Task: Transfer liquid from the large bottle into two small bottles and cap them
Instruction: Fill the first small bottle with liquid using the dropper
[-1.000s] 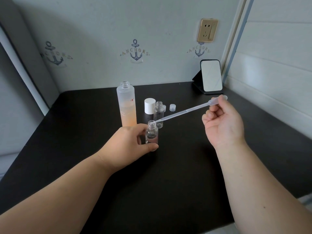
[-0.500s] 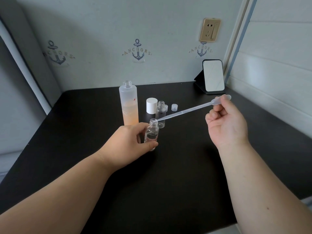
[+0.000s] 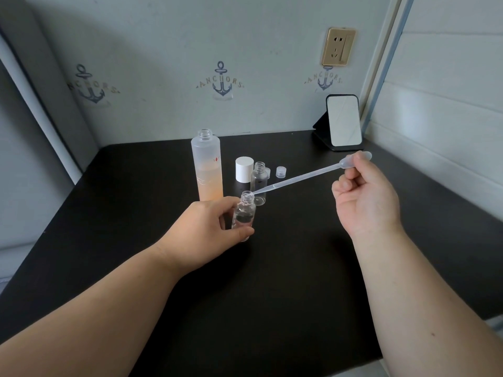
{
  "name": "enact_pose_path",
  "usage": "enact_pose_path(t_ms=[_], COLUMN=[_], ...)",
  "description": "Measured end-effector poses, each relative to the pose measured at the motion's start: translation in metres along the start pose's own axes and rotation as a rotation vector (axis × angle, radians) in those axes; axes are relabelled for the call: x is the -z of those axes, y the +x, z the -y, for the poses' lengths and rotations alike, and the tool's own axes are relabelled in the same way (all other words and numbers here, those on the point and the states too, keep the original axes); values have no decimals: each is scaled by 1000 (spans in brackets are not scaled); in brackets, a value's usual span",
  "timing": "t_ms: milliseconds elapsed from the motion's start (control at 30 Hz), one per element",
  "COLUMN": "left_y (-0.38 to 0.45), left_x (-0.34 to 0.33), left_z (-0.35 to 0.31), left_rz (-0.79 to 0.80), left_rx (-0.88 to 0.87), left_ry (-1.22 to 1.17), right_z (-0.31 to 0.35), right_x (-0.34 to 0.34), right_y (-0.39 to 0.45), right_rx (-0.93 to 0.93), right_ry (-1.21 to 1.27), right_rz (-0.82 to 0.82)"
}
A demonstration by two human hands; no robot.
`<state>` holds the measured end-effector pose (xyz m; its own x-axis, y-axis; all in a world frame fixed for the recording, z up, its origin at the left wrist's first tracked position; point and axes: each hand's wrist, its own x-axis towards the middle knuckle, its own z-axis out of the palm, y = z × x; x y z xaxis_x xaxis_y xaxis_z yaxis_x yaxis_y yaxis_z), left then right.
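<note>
A: What takes up most of the view?
B: A black table [image 3: 285, 268], with the large bottle [image 3: 207, 165] standing uncapped near the back, peach liquid filling its lower half.

A: And the hands?
B: The left hand [image 3: 206, 227] is wrapped round a small bottle [image 3: 244, 213], held upright on the table. The right hand [image 3: 364, 197] pinches the bulb of a pipette [image 3: 299, 176], whose tip sits at that bottle's open mouth.

A: Smaller things?
B: A second small bottle [image 3: 258, 183] stands open just behind, beside a white cap [image 3: 244, 169]. A small clear cap [image 3: 281, 171] lies to its right.
</note>
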<state>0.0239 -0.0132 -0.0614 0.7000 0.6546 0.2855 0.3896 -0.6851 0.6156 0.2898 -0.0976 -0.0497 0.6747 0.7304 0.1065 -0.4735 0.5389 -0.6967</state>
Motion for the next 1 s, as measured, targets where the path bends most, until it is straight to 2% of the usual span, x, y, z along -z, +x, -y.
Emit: enact_pose_path(t_ms=[700, 867, 1000], left_y=[-1, -1, -1], left_x=[0, 0, 1], left_z=[2, 2, 3], left_rz=[-2, 0, 2], left_rx=[4, 5, -3], left_ry=[-6, -13, -12], right_z=[1, -1, -6], right_x=[-1, -3, -4], right_y=[-2, -2, -1], right_rx=[5, 50, 138], right_ry=[-96, -232, -443], right_rz=[-18, -67, -91])
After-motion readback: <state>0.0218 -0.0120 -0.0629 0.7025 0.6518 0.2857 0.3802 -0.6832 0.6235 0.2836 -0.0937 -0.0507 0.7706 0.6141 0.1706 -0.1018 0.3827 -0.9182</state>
